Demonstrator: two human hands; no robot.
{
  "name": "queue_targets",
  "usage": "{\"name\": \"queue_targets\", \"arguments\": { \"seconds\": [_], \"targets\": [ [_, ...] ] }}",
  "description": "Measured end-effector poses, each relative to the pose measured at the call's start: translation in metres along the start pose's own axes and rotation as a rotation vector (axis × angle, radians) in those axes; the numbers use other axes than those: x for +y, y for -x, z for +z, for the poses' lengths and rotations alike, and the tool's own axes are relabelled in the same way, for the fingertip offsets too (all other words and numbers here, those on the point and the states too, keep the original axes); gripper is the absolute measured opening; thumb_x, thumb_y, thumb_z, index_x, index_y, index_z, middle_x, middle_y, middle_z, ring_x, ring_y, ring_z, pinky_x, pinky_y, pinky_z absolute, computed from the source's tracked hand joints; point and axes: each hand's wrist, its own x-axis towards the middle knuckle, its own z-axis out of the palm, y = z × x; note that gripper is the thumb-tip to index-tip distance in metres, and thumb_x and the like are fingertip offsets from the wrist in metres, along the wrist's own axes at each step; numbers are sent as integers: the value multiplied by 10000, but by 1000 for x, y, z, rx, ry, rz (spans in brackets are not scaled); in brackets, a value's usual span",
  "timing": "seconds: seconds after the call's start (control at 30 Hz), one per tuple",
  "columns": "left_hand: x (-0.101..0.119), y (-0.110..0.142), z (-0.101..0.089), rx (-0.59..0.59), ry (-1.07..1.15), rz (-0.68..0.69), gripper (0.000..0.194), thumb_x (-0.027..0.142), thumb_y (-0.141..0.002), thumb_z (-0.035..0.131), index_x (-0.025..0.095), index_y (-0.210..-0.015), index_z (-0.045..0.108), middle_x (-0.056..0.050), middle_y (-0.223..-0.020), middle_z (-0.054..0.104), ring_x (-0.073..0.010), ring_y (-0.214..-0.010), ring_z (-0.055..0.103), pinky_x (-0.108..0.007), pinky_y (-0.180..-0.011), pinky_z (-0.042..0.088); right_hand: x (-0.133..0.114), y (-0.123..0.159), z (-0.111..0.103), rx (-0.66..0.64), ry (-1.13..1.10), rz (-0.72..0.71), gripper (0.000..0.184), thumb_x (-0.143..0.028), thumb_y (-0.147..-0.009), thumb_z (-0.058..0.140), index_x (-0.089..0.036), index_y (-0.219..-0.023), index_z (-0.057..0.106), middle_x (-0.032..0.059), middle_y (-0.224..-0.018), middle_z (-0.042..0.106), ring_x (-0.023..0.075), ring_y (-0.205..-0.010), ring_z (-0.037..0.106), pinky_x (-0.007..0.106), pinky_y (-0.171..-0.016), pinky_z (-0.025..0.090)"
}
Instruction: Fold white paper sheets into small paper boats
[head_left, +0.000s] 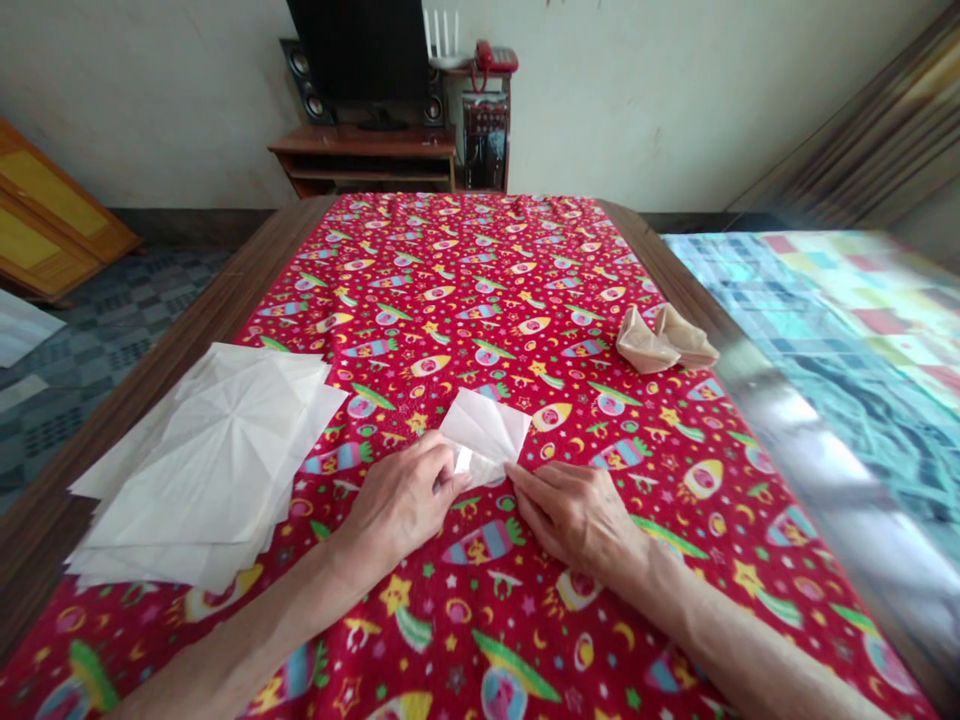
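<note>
my left hand [409, 490] and my right hand [574, 505] are nearest. my left thumb and forefinger pinch the lower left of a small, white, creased paper piece [486, 425], which lies between my hands on a red fleece cloth with a rocket pattern [487, 550]. my right fingertips touch its lower right corner, the fingers held close together; i can't tell whether my right thumb grips underneath.

as i judge it, this paper is partway along: its near side is folded up into a narrow, layered strip, while its far part lies flat, with creases but no such layers. left of it, a loose stack of thin white sheets [225, 450] lies spread out flat, the top one marked by creases fanning from its middle, none gathered into a shape. right of the paper and farther off sit beige, folded paper shapes [645, 345], standing up in points and looking more finished. well beyond it is a brown wooden stand [367, 143] bearing a black flat screen [367, 50].
</note>
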Motion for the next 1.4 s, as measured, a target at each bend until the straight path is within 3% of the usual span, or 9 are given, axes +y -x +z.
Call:
{"name": "queue_targets", "arguments": {
  "seconds": [0.2, 0.5, 0.73, 0.9, 1.17, 1.4],
  "targets": [
    [-1, 1, 0, 16, -2, 12, 270, 261, -872, 526, 198, -644, 395, 25, -725, 496, -117, -625, 511, -243, -586, 348, -4, -3, -4, 29, 53, -118, 257, -189, -917, 425, -112, -1022, 646, -6, -603, 574, 121, -526, 513, 265, -465, 325],
    [1, 2, 0, 34, -63, 45, 246, 226, -889, 500, 208, -668, 394, 14, -748, 504, -132, -648, 528, -255, -589, 367, -4, -4, -6, 6, 55, -138, 222, -174, -901, 439, -118, -979, 638, -8, -607, 566, 119, -534, 507, 268, -469, 338],
    [0, 3, 2, 36, -59, 61, 229, 223, -909, 463, 209, -690, 398, 5, -771, 501, -141, -684, 538, -262, -613, 375, -3, -2, -4, 47, 74, -154, 240, -165, -919, 424, -103, -1013, 637, -7, -598, 555, 112, -525, 485, 262, -454, 316],
    [-1, 3, 3, 52, -38, 68, 240, 240, -910, 470, 207, -683, 400, 6, -762, 498, -140, -676, 529, -262, -607, 373, -5, -2, -6, 21, 84, -264, 265, -134, -911, 434, -90, -1098, 616, -5, -594, 546, 118, -540, 490, 253, -466, 349],
    [-4, 4, 4, 51, 5, 76, 251, 257, -917, 456, 200, -677, 414, 6, -765, 504, -126, -665, 523, -249, -610, 377, -4, 0, -4, 77, 154, -196, 213, -134, -902, 469, -88, -1022, 639, -8, -591, 566, 113, -528, 512, 267, -436, 330],
    [-6, 4, 6, 78, 21, 82, 244, 253, -900, 492, 199, -674, 418, 10, -755, 495, -116, -622, 501, -252, -570, 340, -2, 3, -6, 91, 177, -187, 245, -166, -908, 477, -89, -1091, 620, -10, -597, 582, 107, -512, 517, 263, -442, 352]
  ]
}}
